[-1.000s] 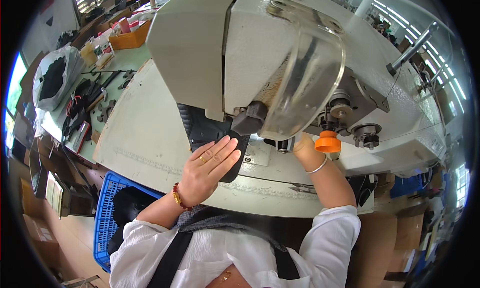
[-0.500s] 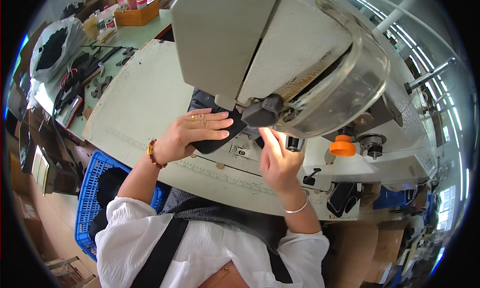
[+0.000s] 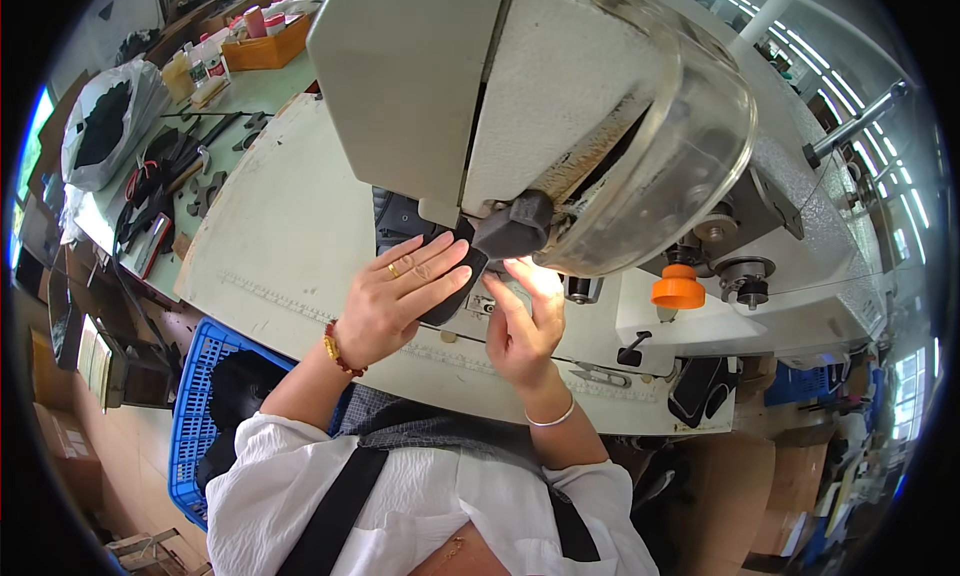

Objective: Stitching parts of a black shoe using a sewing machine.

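Observation:
My left hand [image 3: 395, 301] lies flat, fingers stretched, on a smooth black piece [image 3: 450, 301] under the head of a sewing machine [image 3: 560, 86]. Most of this piece is hidden by that hand. My right hand [image 3: 528, 326] is just right of it, thumb and forefinger stretched toward the piece's right edge, by the lit needle area. The thumb stands apart from the forefinger, and nothing shows between them. A dark grey block-shaped part [image 3: 515, 226] of the machine hides the needle. Behind my left fingers is a black plate [image 3: 400, 219] on the machine bed.
Thread snips [image 3: 600, 378] and a black case [image 3: 690, 391] lie on the right of the pale tabletop [image 3: 260, 226]. An orange knob [image 3: 678, 288] juts from the machine. A blue basket [image 3: 195, 426] with black pieces stands lower left. Tools [image 3: 205, 191] lie on the left bench.
My right hand has moved left, closer to the black piece, and its thumb now shows apart. The black piece has turned under my left hand. Thread snips have come into sight.

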A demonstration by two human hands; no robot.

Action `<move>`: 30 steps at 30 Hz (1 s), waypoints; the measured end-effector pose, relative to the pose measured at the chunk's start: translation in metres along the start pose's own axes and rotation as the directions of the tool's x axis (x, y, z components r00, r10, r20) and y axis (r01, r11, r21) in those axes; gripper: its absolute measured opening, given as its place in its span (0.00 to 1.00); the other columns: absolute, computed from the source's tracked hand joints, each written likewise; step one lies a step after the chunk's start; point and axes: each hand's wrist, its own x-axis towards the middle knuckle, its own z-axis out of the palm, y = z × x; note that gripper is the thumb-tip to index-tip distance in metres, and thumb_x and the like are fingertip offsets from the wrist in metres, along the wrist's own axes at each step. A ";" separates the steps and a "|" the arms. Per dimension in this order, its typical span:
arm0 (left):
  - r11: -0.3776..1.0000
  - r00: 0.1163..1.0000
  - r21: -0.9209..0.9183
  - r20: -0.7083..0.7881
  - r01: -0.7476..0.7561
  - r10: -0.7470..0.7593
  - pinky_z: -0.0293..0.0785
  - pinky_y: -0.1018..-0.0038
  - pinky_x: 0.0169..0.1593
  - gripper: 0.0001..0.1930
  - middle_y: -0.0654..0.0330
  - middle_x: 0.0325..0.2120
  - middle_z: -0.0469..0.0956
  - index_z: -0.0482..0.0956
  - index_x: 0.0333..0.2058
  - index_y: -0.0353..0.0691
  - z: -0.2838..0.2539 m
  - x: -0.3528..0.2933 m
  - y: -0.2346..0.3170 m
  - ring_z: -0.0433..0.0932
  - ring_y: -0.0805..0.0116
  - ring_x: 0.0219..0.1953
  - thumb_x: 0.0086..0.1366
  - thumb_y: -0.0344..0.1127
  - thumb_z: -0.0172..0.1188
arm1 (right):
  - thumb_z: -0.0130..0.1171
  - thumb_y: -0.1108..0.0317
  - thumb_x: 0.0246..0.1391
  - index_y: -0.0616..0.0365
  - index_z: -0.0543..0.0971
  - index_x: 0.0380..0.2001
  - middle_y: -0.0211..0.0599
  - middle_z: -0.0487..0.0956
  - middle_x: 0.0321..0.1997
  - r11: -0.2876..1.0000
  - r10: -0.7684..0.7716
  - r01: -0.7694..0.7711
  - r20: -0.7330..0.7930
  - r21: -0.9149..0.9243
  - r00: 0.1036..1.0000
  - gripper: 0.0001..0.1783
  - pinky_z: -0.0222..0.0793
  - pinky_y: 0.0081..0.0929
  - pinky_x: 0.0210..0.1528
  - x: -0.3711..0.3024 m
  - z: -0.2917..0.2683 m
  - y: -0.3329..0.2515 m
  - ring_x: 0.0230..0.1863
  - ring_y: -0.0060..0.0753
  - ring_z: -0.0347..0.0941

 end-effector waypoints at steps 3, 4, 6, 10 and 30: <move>0.993 1.000 0.119 -0.025 0.019 -0.016 0.69 0.63 0.57 0.21 0.52 0.51 0.75 0.78 0.46 0.37 0.005 0.003 0.014 0.73 0.58 0.55 0.51 0.23 0.53 | 0.57 0.87 0.37 0.63 0.77 0.36 0.47 0.74 0.46 0.996 -0.006 0.009 -0.037 0.085 0.999 0.18 0.68 0.39 0.49 -0.002 0.000 0.004 0.47 0.48 0.72; 0.993 1.000 0.118 -0.018 0.015 -0.013 0.69 0.63 0.57 0.21 0.52 0.51 0.75 0.78 0.46 0.37 0.009 0.003 0.019 0.73 0.58 0.55 0.51 0.23 0.53 | 0.57 0.87 0.37 0.63 0.77 0.36 0.47 0.74 0.46 0.997 0.000 0.003 -0.041 0.083 0.999 0.18 0.68 0.39 0.49 -0.003 0.001 0.004 0.47 0.48 0.72; 0.975 0.995 0.209 -0.078 0.077 -0.062 0.69 0.64 0.56 0.19 0.50 0.49 0.76 0.78 0.46 0.36 0.016 0.001 0.030 0.74 0.56 0.54 0.53 0.24 0.53 | 0.59 0.85 0.39 0.62 0.73 0.37 0.48 0.75 0.46 0.992 -0.021 0.028 -0.060 0.125 0.998 0.18 0.68 0.41 0.49 -0.005 0.005 0.005 0.48 0.48 0.72; 0.969 0.989 0.228 -0.132 0.092 -0.063 0.69 0.65 0.56 0.19 0.51 0.49 0.77 0.78 0.46 0.35 0.024 0.002 0.031 0.74 0.56 0.54 0.53 0.25 0.53 | 0.61 0.82 0.38 0.57 0.74 0.37 0.44 0.75 0.45 0.991 -0.110 0.113 -0.039 0.068 0.993 0.19 0.65 0.46 0.50 -0.011 0.002 0.003 0.47 0.45 0.73; 0.970 0.968 -0.019 -0.083 -0.241 0.238 0.75 0.62 0.51 0.09 0.60 0.41 0.78 0.79 0.32 0.44 0.010 0.002 -0.027 0.78 0.58 0.48 0.49 0.28 0.65 | 0.68 0.78 0.40 0.55 0.79 0.36 0.32 0.81 0.39 0.985 -0.174 0.175 -0.074 0.002 0.982 0.16 0.66 0.30 0.50 -0.012 -0.005 0.001 0.38 0.33 0.76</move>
